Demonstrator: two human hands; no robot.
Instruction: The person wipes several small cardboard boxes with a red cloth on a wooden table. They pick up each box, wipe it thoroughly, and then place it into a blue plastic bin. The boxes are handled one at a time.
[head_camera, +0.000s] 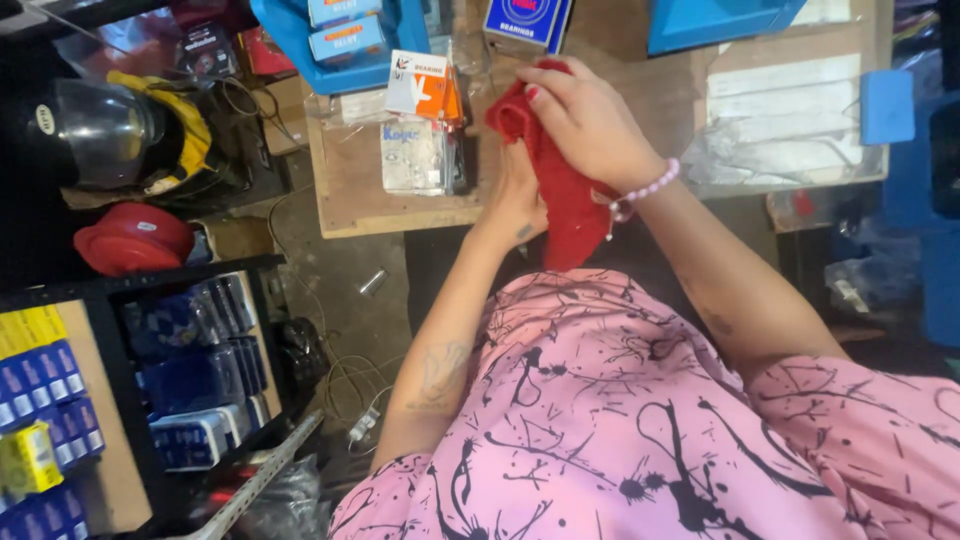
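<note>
A red cloth (563, 205) hangs between my two hands above the front edge of a wooden worktable (345, 190). My right hand (588, 122) lies over the top of the cloth with its fingers curled into it. My left hand (517, 195) is under and behind the cloth, mostly hidden by it, and seems to grip it from below. A pink bead bracelet (650, 186) circles my right wrist. Whether anything is wrapped inside the cloth is hidden.
Small cardboard boxes (425, 85) and clear plastic packets (418, 155) lie on the table left of my hands. A blue tray (290, 45) sits at the back. A dark helmet (100, 130) and red cap (135, 238) rest at left above a black shelf (120, 370) of blue boxes.
</note>
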